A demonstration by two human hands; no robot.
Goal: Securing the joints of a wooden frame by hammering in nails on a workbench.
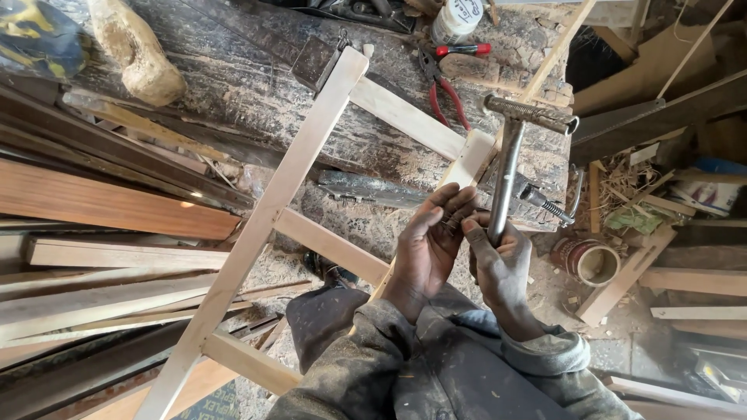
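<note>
Two hands over wooden frame [257, 225]: right hand [502, 264] grips metal hammer [510, 159]; left hand [428, 245] pinches nails [454, 223].

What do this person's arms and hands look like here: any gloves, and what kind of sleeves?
Both hands are bare, no gloves: left hand, right hand. Each arm wears a long grey-green sleeve, dusty and speckled with sawdust, with a ribbed cuff at the wrist. No rings or watch visible.
</note>
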